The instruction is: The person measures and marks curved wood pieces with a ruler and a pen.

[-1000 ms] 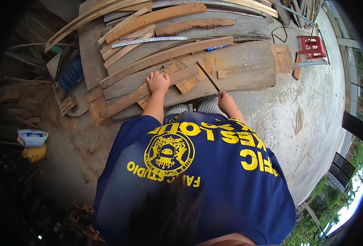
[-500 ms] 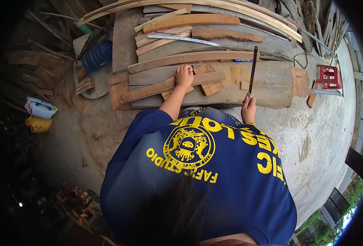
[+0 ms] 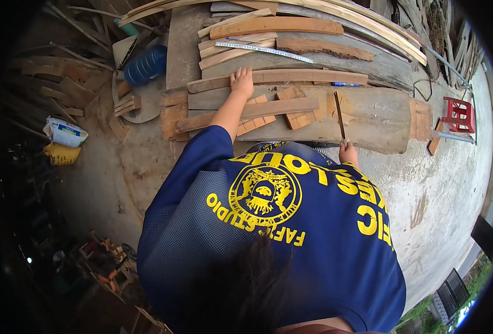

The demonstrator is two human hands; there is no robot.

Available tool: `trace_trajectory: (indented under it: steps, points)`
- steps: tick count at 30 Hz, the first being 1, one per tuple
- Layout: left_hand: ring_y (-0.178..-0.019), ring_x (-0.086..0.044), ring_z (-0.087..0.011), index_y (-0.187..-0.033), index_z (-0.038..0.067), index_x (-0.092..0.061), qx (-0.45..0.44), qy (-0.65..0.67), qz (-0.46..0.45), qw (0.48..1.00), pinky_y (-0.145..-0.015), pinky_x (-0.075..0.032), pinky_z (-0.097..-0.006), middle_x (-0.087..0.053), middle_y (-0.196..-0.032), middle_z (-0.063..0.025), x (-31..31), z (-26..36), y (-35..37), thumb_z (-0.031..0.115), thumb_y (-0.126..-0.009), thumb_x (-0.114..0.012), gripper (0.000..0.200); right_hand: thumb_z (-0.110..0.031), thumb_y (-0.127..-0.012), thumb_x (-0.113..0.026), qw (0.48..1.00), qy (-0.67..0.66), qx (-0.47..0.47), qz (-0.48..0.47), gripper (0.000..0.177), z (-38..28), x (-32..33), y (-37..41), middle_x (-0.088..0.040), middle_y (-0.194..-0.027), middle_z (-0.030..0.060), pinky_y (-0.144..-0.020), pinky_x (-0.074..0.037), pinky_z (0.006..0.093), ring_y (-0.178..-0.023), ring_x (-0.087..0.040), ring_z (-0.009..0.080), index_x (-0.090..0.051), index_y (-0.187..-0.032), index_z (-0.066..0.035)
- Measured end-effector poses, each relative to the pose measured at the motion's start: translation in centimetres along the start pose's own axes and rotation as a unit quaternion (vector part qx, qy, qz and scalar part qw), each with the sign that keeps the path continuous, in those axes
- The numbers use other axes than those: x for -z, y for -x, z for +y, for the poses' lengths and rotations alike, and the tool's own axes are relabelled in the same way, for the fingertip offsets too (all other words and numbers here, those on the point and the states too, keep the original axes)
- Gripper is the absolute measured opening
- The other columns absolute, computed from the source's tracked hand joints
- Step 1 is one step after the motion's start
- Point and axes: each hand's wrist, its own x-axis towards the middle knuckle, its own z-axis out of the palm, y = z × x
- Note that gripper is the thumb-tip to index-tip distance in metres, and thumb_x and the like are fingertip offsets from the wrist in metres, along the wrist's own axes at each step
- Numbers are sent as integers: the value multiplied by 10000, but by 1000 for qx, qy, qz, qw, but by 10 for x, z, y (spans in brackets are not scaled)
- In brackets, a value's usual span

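My left hand [image 3: 242, 82] is on a long curved wooden strip [image 3: 307, 75] with marks along it, its fingers bent over the far edge. My right hand [image 3: 346, 152] grips the handle of a saw [image 3: 340, 117], whose narrow dark blade points away from me over a wide weathered board [image 3: 380, 114]. Below my left hand, a straight plank [image 3: 282, 107] lies across two short blocks, the left block [image 3: 257, 122] and the right block [image 3: 300, 119]. My left forearm covers part of this plank. A blue marker [image 3: 345, 84] lies by the curved strip's right end.
A measuring tape [image 3: 263, 49] lies among wood pieces farther back, near a thick curved piece [image 3: 274, 26]. A blue plastic bottle [image 3: 146, 65] is at the left, with scrap wood around it. A red stool [image 3: 459, 115] stands at the right.
My left hand has moved off the straight plank and forward onto the curved strip. The saw blade has tilted to the left in my right hand. The camera view has shifted slightly.
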Motion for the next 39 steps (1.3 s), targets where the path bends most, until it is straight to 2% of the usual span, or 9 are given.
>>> trace_trajectory:
  steps: [2, 7, 10, 13, 17, 26, 30, 34, 39]
  points:
    - [-1230, -376, -247, -1242, 152, -464, 56, -14, -160, 985, -1014, -283, -430, -447, -1249, -75, 22, -4, -8, 95, -843, -545, 412, -348, -874, -554, 1000, -4, -3, -3, 349, 7, 8, 5, -619, -892, 277, -747, -460, 500, -881, -576, 469, -559, -954, -8]
    - [-1154, -429, -268, -1128, 164, -512, 41, -47, -175, 983, -966, -315, -414, -502, -1153, -81, 32, 2, -21, 96, -849, -550, 291, -387, -843, -623, 994, -45, -101, -28, 455, 34, 2, 23, -632, -1036, 238, -850, -463, 415, -1042, -587, 375, -572, -1177, -83]
    - [-1128, -459, -284, -1091, 156, -511, 0, -74, -195, 978, -968, -332, -417, -540, -1129, -84, 33, 4, -19, 68, -868, -490, 240, -369, -852, -583, 990, -117, -78, 2, 413, 41, -7, 35, -622, -922, 286, -770, -471, 452, -937, -590, 439, -580, -1046, -5]
    - [-1161, -458, -307, -1108, 133, -498, 1, -61, -205, 977, -987, -350, -494, -508, -1256, -83, 25, -3, -5, 58, -879, -459, 244, -377, -842, -591, 989, -118, -78, 39, 422, 27, 3, 39, -625, -917, 281, -768, -474, 445, -929, -597, 433, -589, -1036, -2]
    - [-1175, -450, -301, -1154, 130, -493, 20, -71, -193, 978, -984, -340, -538, -510, -1229, -85, 21, -15, 22, 39, -862, -469, 307, -360, -839, -594, 989, -133, -65, 12, 417, 27, 6, 30, -626, -916, 283, -773, -474, 448, -925, -598, 430, -589, -1044, 2]
    - [-1029, -525, -343, -1006, 89, -532, 75, 76, -191, 976, -859, -430, -423, -543, -1071, -125, 50, -34, 10, -22, -793, -522, 240, -320, -850, -590, 989, -111, -63, -77, 428, 30, 8, 3, -617, -972, 293, -810, -468, 438, -960, -587, 434, -560, -1102, 24]
    - [-1043, -521, -345, -1078, 69, -566, 19, 98, -189, 977, -881, -425, -428, -532, -1132, -120, 59, -46, 3, -14, -827, -515, 269, -316, -850, -589, 992, -98, -48, -65, 428, 29, 6, 4, -616, -979, 291, -808, -467, 443, -957, -588, 432, -551, -1111, 21]
    - [-971, -566, -329, -1009, 76, -644, 26, 46, -149, 987, -875, -408, -427, -601, -1049, -120, 92, -57, -11, 299, -928, -455, 303, -332, -840, -600, 988, -115, -68, -71, 441, 39, -3, 7, -619, -979, 286, -809, -470, 440, -953, -593, 426, -553, -1116, 8]
    - [-933, -582, -336, -897, 59, -663, 72, 51, -149, 985, -896, -384, -460, -637, -968, -142, 94, -101, -1, 441, -930, -404, 463, -317, -800, -654, 989, -119, -82, -29, 445, 50, -13, 7, -632, -983, 259, -811, -481, 422, -941, -616, 393, -557, -1122, -26]
